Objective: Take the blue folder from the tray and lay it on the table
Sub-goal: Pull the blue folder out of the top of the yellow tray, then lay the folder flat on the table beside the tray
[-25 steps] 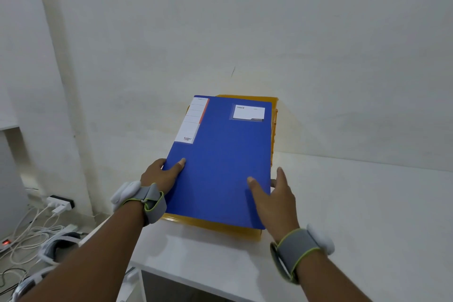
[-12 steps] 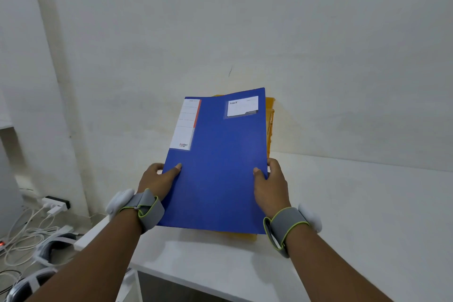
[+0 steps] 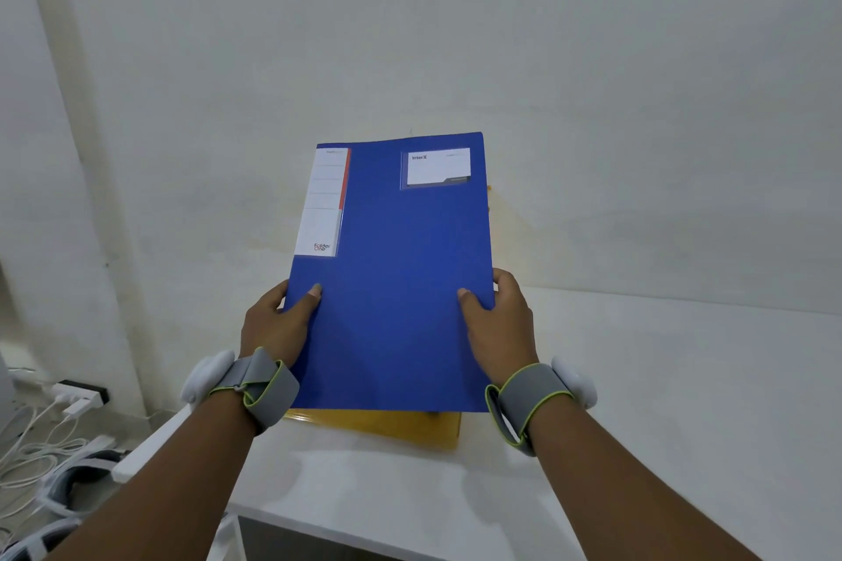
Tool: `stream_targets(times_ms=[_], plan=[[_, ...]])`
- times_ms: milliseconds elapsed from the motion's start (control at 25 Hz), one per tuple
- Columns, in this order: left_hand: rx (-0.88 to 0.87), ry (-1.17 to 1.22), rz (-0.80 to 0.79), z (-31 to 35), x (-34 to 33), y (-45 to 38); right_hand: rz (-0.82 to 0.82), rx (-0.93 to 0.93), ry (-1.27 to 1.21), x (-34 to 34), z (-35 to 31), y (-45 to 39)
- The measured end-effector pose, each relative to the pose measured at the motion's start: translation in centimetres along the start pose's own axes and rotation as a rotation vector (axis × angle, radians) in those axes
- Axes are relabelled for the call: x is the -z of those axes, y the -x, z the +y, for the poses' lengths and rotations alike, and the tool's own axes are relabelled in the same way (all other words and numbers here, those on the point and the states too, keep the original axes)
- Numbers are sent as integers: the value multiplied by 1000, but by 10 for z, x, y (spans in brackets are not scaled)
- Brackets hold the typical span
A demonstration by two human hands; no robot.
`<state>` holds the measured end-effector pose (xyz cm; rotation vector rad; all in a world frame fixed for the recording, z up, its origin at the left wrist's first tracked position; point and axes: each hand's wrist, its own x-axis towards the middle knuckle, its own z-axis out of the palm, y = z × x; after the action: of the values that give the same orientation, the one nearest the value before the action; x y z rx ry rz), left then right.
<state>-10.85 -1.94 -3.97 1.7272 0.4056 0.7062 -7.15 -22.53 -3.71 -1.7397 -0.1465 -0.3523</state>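
The blue folder (image 3: 396, 287) is raised in the air, tilted with its far edge up, a white label strip on its left and a card pocket at top right. My left hand (image 3: 278, 323) grips its left edge, thumb on the cover. My right hand (image 3: 499, 323) grips its right edge the same way. Under the folder the yellow tray (image 3: 382, 426) sits on the white table (image 3: 660, 401), mostly hidden, only its near rim showing.
A white wall stands close behind the tray. The table's left edge and front corner lie below my left forearm. On the floor at the left are a power strip (image 3: 77, 392), white cables and grey straps.
Both hands have lifted the folder off the tray and tipped its far edge higher. My right hand shifted from the cover's near corner to the right edge.
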Motion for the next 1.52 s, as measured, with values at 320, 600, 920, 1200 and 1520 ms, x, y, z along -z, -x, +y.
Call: stream_targets(times_ms=[320,600,920,1200,1520], plan=[[-31,82,-20,27,-22,9,26,99,24,37,-12,-11],[-69,163,-51,51,-55,24,84,158,37,83,-18,-20],[-87,178,-142,66,-102,48,168,167,84,140,-12,-27],[-41,171,-257,68,-141,66,217,132,114,185,2,-31],[3,82,-368,59,-173,83,237,44,156,218,37,-31]])
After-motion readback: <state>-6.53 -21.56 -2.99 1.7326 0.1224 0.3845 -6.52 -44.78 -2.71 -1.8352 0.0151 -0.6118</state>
